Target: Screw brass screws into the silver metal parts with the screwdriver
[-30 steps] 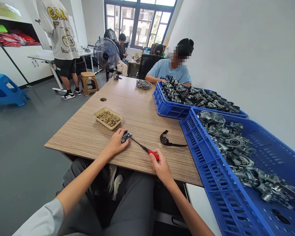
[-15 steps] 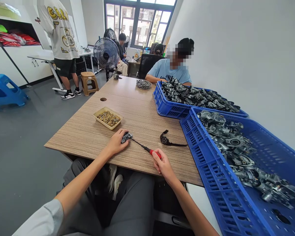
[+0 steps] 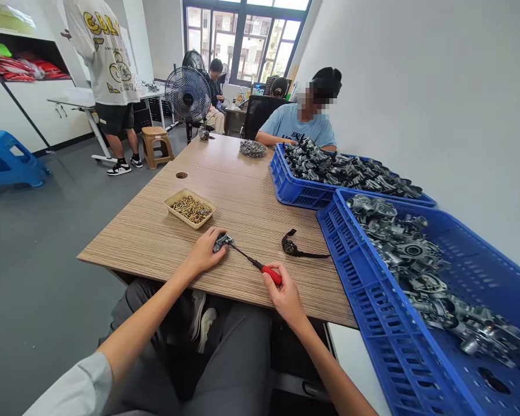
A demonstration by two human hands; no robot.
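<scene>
Right hand [image 3: 286,294] clasps the red handle of a thin, dark-shafted screwdriver [image 3: 271,275]; tip at a grey metal part [image 3: 222,241], exact contact too small to tell. Left hand [image 3: 207,254] grasps that part on the wood-grain table [image 3: 242,193], near its front edge. Near crate [image 3: 364,289], slotted blue plastic: irregular cast parts [image 3: 416,251], partly filled. Black watch [image 3: 290,247] just beside. Shallow cream tray [image 3: 177,215], rounded corners: brass-coloured screws [image 3: 191,209]. Far crate [image 3: 303,195], also blue: heaped dark-and-silver pieces [image 3: 346,166].

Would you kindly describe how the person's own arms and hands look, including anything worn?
The left hand and right hand are bare, with no gloves or wristbands visible. A plain, pale grey sleeve stops above the left forearm; the right forearm shows no sleeve within view.
</scene>
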